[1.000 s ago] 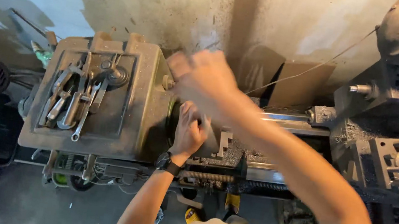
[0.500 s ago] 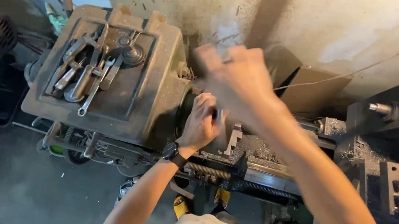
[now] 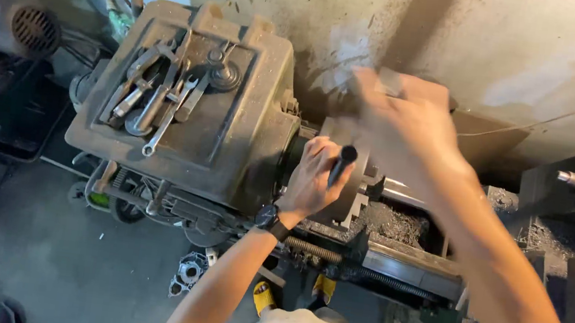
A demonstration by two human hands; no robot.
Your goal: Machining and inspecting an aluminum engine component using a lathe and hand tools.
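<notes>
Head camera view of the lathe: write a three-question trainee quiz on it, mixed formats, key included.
1. True or false: the left hand grips a dark handle at the chuck.
2. Where do the wrenches lie? A) on the floor B) in the tray on the headstock C) in the chip pan
3. Fill in: the left wrist wears a black ____.

Key: 1 true; 2 B; 3 watch. The right hand is too blurred to judge.

Lathe headstock (image 3: 231, 139) top (greasy) with wrenches (image 3: 155, 96).
</notes>
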